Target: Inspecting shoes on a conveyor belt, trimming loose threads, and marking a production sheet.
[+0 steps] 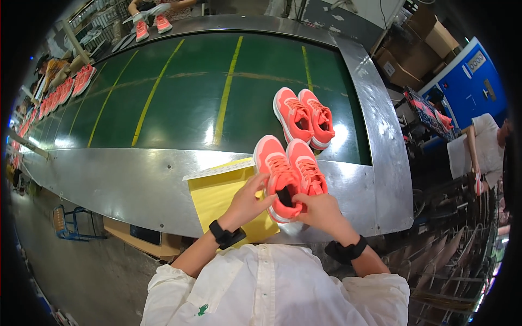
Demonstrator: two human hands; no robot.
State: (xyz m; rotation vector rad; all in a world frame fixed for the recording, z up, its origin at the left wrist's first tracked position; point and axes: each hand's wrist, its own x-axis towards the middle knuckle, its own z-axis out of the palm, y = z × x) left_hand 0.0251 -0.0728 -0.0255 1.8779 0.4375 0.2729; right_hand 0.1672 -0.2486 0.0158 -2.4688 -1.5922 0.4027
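Observation:
A coral-pink sneaker (275, 169) with a white sole rests near me at the metal table's edge, toe pointing away. Its mate (310, 171) stands against its right side. My left hand (246, 205) grips the first sneaker's left side, thumb by the collar and some fingertips hidden. At the heel, my right hand (322, 213) pinches the collar of that same sneaker between thumb and fingers. The dark inside of the shoe shows between my hands. A yellow paper sheet (217, 202) with a white strip along its far edge lies under my left wrist.
Another pair of coral sneakers (296, 117) stands just beyond on the green conveyor belt (179, 98). A metal rim (125, 174) borders the belt. More sneakers (60, 92) line its far left. Across the table a person's gloved hands (155, 11) handle two sneakers. A rack (451, 261) stands at right.

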